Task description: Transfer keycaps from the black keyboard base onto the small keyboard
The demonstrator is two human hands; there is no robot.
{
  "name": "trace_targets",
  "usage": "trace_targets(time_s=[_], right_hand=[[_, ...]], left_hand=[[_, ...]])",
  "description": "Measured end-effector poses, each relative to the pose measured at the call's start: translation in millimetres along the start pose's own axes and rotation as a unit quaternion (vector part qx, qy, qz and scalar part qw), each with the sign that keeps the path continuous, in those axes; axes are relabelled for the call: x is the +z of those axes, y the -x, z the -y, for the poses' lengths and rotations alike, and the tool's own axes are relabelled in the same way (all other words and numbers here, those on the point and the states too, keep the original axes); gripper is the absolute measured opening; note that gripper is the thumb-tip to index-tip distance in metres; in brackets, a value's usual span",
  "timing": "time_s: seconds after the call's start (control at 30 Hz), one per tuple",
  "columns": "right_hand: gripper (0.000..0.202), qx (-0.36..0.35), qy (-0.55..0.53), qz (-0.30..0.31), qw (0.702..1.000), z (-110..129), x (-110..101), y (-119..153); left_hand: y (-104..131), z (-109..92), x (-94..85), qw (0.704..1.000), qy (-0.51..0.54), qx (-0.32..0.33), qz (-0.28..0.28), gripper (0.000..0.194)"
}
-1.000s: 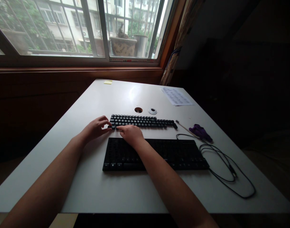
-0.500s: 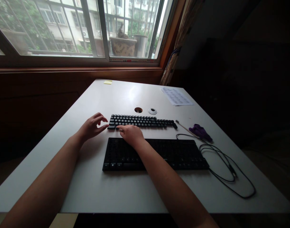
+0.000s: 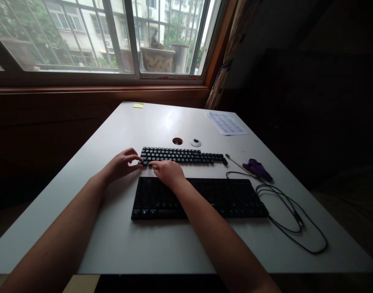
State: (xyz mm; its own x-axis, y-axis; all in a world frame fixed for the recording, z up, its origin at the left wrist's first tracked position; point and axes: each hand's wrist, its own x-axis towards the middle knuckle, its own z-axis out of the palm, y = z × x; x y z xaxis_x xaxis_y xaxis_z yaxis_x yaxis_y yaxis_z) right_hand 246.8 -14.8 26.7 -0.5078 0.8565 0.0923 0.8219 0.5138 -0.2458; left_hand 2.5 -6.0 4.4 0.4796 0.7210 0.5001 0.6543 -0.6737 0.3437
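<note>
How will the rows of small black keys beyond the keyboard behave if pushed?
The small black keys would probably shift separately: their stepped outline shows no common frame. Each is likely light, being so small. Rolling seems unlikely, given their blocky shapes on the flat white table.

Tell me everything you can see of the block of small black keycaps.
The block of small black plastic-looking keycaps with pale marks lies flat on the white table, beyond the wide black rectangular keyboard. Close-set rows run left to right; the block narrows towards a larger cap at its right end. The bare left hand has its thumb and finger at the near-left corner, and the bare right hand covers part of the near edge. Contact and single marks are too small to tell.
</note>
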Motion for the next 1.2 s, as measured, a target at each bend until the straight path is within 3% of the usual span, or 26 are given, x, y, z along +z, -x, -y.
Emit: trace_targets(time_s=[1.2], right_hand=[[0.040, -0.008, -0.005, 0.008, 1.000, -2.4, 5.0, -0.9]], left_hand=[[-0.7, 0.5, 0.9, 1.000, -0.013, 0.004, -0.001, 0.020]])
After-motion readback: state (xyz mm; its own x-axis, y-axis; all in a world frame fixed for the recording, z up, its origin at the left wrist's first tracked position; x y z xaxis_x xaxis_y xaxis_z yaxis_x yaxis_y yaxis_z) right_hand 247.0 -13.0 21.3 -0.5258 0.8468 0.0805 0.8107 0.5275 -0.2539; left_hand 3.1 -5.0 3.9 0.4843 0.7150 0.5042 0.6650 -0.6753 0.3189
